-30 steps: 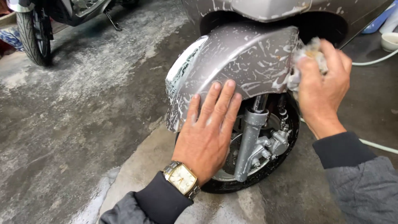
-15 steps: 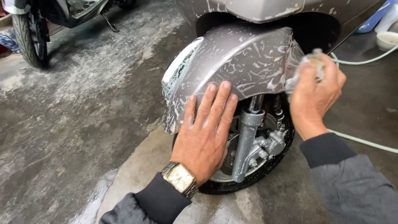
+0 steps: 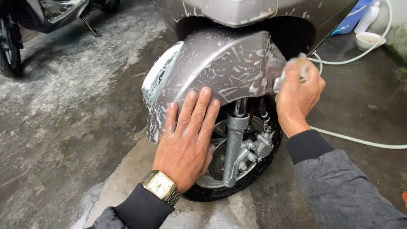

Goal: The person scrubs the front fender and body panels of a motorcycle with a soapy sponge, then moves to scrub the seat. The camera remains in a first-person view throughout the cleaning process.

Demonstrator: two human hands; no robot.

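Observation:
A grey scooter front fender (image 3: 220, 63), streaked with white soap foam, curves over the front wheel (image 3: 237, 169). My left hand (image 3: 186, 140), with a gold wristwatch on the wrist, lies flat with fingers spread on the fender's lower left side. Gripping a soapy sponge (image 3: 292, 70), my right hand (image 3: 299, 95) presses it against the fender's right rear edge. The silver fork leg and brake caliper (image 3: 243, 148) show below the fender between both hands.
A pale green hose (image 3: 364, 140) runs across the wet concrete on the right. A white bowl (image 3: 369, 40) and a blue container (image 3: 352, 19) stand at the top right. Another scooter's wheel and stand (image 3: 8, 51) are at the top left.
My right hand with the sponge has slid from the fender's upper right side down and inward along its rear edge. My left hand stays flat on the fender.

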